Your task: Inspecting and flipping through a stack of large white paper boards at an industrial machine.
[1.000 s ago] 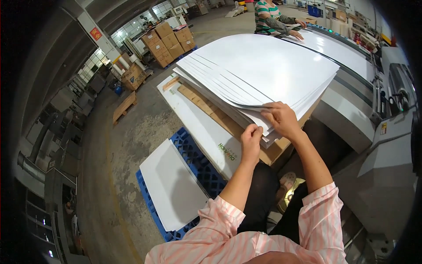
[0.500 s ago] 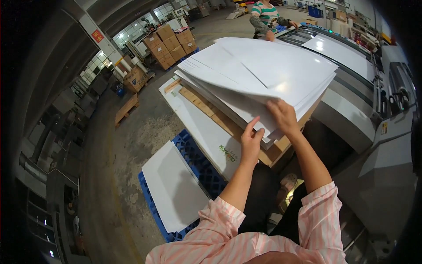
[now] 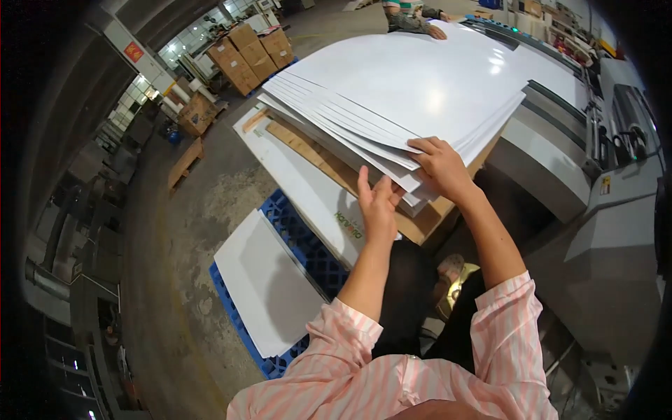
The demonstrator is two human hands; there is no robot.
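A stack of large glossy white sheets (image 3: 406,77) lies in front of me, its near-left edges fanned apart in several layers. My right hand (image 3: 442,168) is closed on the near corner of the upper sheets, fingers on top and the thumb hidden beneath. Beside it, my left hand (image 3: 379,208) is open, its fingers raised and spread against the edge of the lower sheets; some fingertips are hidden there. Under the stack are wooden slats (image 3: 308,150) and a white printed board (image 3: 283,168).
To the left, a blue plastic pallet (image 3: 290,220) bears a smaller white stack (image 3: 269,287). A grey machine (image 3: 560,178) stands close on the right. Across the stack, a co-worker's hand (image 3: 437,32) rests near the sheets' far edge. Cardboard boxes (image 3: 241,56) stand farther back.
The lifted top sheets have come down and now lie fanned. At the far side, a sheet now bridges the stack and machine. The co-worker's hand has moved; my right hand still grips the near corner.
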